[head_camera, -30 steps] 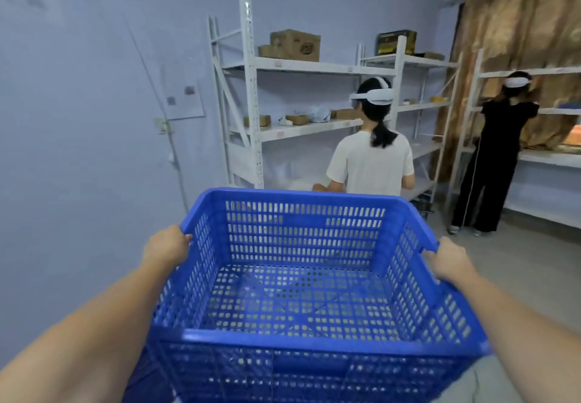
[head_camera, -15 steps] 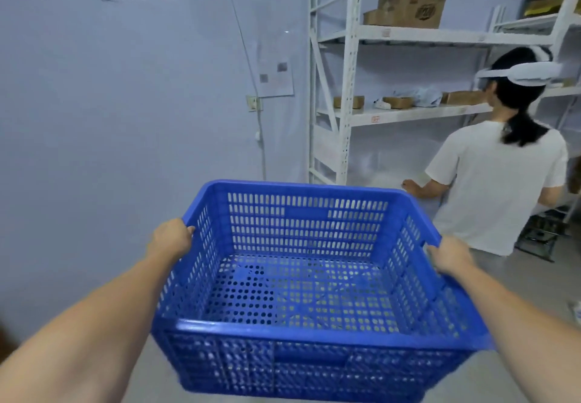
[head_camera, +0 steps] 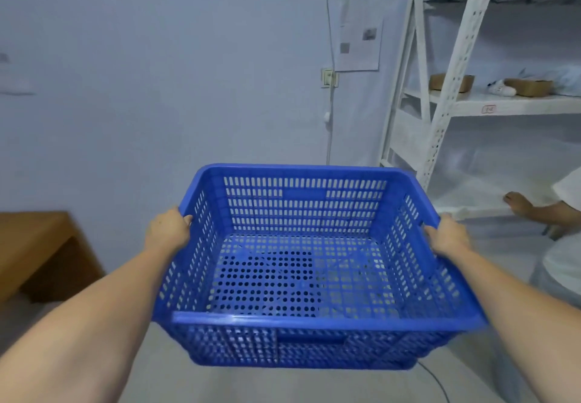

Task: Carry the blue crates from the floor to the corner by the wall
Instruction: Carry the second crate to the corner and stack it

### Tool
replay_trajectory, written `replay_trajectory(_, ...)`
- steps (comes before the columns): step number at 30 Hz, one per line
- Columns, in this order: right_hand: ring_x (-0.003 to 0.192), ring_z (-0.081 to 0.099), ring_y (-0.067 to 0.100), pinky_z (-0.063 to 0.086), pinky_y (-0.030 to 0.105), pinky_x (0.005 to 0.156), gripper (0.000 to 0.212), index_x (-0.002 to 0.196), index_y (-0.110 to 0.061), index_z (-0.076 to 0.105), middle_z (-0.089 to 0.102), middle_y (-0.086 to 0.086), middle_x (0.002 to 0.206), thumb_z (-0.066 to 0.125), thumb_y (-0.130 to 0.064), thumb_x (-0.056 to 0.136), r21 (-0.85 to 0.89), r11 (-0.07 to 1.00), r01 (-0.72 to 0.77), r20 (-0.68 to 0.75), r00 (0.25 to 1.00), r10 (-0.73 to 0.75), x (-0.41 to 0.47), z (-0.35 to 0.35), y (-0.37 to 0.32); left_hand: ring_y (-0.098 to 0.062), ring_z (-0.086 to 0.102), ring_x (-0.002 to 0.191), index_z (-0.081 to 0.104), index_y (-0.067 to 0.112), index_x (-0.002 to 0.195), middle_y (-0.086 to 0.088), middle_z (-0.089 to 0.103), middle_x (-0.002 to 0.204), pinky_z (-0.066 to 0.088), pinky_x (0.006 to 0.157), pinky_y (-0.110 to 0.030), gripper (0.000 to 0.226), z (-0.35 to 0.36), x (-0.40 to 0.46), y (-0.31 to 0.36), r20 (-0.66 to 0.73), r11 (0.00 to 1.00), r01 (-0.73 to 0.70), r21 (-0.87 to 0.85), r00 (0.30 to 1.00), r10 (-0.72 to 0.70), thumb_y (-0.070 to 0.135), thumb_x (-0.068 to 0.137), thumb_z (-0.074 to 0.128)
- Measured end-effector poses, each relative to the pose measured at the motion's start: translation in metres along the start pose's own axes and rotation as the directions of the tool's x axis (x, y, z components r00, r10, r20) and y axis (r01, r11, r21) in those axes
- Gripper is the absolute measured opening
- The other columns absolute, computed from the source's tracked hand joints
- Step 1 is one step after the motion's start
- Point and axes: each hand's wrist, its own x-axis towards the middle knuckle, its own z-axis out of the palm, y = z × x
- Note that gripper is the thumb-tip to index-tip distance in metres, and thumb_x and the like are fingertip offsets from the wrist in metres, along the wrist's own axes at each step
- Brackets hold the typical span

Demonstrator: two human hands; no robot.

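Hands, left hand (head_camera: 168, 233) and right hand (head_camera: 448, 239), gripped the blue crate (head_camera: 301, 324) above the grey floor (head_camera: 163, 377), between a wooden surface (head_camera: 28, 245) and white shelving (head_camera: 452, 66).

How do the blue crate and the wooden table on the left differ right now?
The blue crate is perforated plastic; the wooden table is solid brown wood. The crate is held off the floor, the left hand and right hand gripping its side rims; the table stands on the floor by the wall. The crate fills mid-frame; the table is cut off at the left edge.
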Motion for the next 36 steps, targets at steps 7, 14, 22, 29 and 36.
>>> replay_trajectory(7, 0.091, 0.059, 0.04, 0.045, 0.041, 0.072, 0.027, 0.1, -0.01, 0.044, 0.063, 0.024, 0.103, 0.058, -0.034, 0.098, -0.031, 0.999, 0.032, 0.013, 0.999, -0.031, 0.056, 0.07, -0.06, -0.04, 0.063, 0.089, 0.056, 0.01, 0.115, -0.019, 0.067, 0.103, 0.053, 0.077, -0.047, 0.037, 0.031, 0.086, -0.02, 0.019, 0.998, 0.065, 0.008, 0.998, -0.065, 0.043, 0.102, 0.047)
replay_trajectory(14, 0.087, 0.06, 0.04, 0.043, 0.04, 0.069, 0.033, 0.113, -0.004, 0.048, 0.064, 0.025, 0.101, 0.057, -0.032, 0.098, -0.043, 0.999, 0.02, 0.017, 1.0, -0.02, 0.11, 0.115, -0.096, -0.039, 0.063, 0.088, 0.053, 0.01, 0.111, -0.018, 0.066, 0.102, 0.053, 0.078, -0.049, 0.033, 0.058, 0.159, -0.013, 0.035, 0.998, 0.06, 0.003, 0.998, -0.06, 0.042, 0.102, 0.046)
replay_trajectory(22, 0.087, 0.059, 0.04, 0.047, 0.042, 0.072, 0.032, 0.11, -0.005, 0.049, 0.064, 0.027, 0.105, 0.056, -0.033, 0.098, -0.013, 0.999, 0.038, 0.077, 0.996, -0.037, 0.195, 0.179, -0.136, -0.037, 0.063, 0.085, 0.049, 0.012, 0.112, -0.016, 0.065, 0.099, 0.052, 0.075, -0.048, 0.033, 0.109, 0.235, -0.004, 0.041, 0.995, 0.097, 0.024, 0.994, -0.098, 0.043, 0.103, 0.043)
replay_trajectory(29, 0.103, 0.06, 0.049, 0.048, 0.047, 0.082, 0.04, 0.119, 0.001, 0.051, 0.061, 0.035, 0.113, 0.057, -0.033, 0.099, 0.02, 0.999, 0.03, 0.114, 0.993, -0.032, 0.259, 0.243, -0.167, -0.035, 0.061, 0.08, 0.045, 0.015, 0.106, -0.015, 0.064, 0.095, 0.052, 0.073, -0.05, 0.028, 0.155, 0.294, 0.0, 0.038, 0.987, 0.16, 0.005, 0.986, -0.16, 0.043, 0.103, 0.044)
replay_trajectory(36, 0.104, 0.058, 0.053, 0.046, 0.052, 0.086, 0.041, 0.121, 0.006, 0.048, 0.06, 0.038, 0.111, 0.055, -0.028, 0.1, 0.024, 0.999, 0.046, 0.135, 0.99, -0.049, 0.298, 0.311, -0.179, -0.045, 0.061, 0.09, 0.045, 0.011, 0.111, -0.023, 0.064, 0.102, 0.048, 0.076, -0.05, 0.033, 0.22, 0.347, -0.015, 0.089, 0.981, 0.192, -0.004, 0.978, -0.191, 0.043, 0.104, 0.041)
